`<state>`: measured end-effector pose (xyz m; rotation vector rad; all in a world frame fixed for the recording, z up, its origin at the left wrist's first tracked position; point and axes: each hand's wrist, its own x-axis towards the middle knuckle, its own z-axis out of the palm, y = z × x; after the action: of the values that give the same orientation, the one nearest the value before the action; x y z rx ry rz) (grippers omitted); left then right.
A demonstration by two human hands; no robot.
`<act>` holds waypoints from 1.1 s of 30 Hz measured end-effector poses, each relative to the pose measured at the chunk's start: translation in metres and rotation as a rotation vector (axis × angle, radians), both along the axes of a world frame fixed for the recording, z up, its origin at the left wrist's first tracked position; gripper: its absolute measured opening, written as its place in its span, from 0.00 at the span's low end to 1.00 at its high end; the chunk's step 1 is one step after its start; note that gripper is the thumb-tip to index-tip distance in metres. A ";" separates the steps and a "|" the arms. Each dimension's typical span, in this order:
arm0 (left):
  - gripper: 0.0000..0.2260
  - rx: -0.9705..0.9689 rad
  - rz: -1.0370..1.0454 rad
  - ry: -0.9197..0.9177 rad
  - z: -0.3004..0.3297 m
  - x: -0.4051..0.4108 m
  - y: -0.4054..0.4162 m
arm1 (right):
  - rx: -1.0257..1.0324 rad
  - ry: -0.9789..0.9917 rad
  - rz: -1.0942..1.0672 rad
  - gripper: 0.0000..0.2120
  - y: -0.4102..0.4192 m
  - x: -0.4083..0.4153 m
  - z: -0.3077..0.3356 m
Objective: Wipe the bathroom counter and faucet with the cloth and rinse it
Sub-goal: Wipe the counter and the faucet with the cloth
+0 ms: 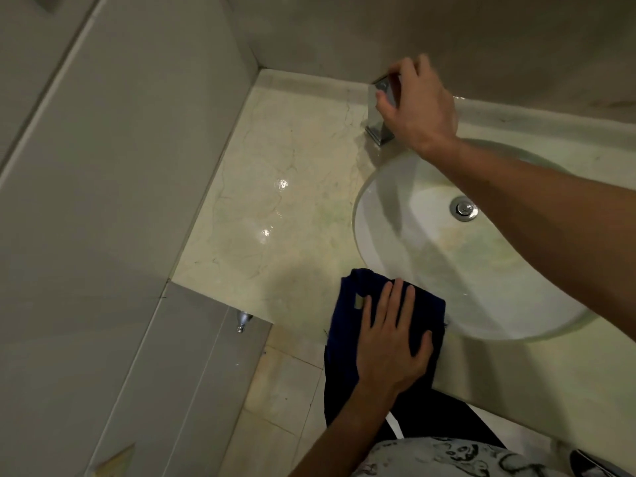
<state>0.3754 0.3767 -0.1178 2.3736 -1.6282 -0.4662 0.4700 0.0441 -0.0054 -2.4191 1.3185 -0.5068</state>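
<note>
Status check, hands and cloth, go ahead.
Left hand flat on dark blue cloth at counter edge. Right hand gripping faucet. Nothing in the way.

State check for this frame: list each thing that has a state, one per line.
Cloth: flat on the counter edge, partly hanging over, pressed by the left hand.
Faucet: gripped at the top by the right hand; no water visible.
Sink: no standing water visible.
Counter: glossy, possibly wet.

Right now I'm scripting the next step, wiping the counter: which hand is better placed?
Probably the left hand: it lies flat on the dark blue cloth at the counter's front edge. The right hand is up at the faucet.
</note>
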 end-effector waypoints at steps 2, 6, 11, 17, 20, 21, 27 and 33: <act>0.33 -0.017 0.054 0.004 0.001 0.017 0.005 | 0.004 0.003 0.008 0.21 0.000 0.000 0.000; 0.34 0.000 0.124 -0.045 0.001 0.088 0.020 | 0.005 -0.009 0.012 0.21 0.000 -0.001 0.001; 0.32 0.050 0.119 -0.131 0.001 0.185 0.031 | 0.013 -0.020 0.007 0.20 0.001 -0.001 0.004; 0.32 0.084 0.074 -0.189 0.000 0.231 0.001 | 0.013 0.012 -0.008 0.20 0.003 0.001 0.002; 0.32 0.071 0.042 -0.187 0.000 0.259 -0.042 | 0.021 0.010 -0.010 0.20 0.001 0.002 0.001; 0.32 0.064 0.021 -0.186 0.000 0.269 -0.058 | 0.024 0.013 -0.011 0.20 0.001 0.002 0.000; 0.32 0.033 -0.041 -0.182 -0.002 0.314 -0.161 | 0.027 0.005 -0.033 0.19 -0.001 0.005 -0.004; 0.30 -0.064 -0.010 -0.212 0.000 0.347 -0.257 | 0.014 -0.009 -0.066 0.18 -0.002 0.006 -0.006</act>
<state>0.7222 0.1198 -0.1178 2.4385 -1.7135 -0.1647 0.4757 0.0423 -0.0119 -2.3655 1.3977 -0.5237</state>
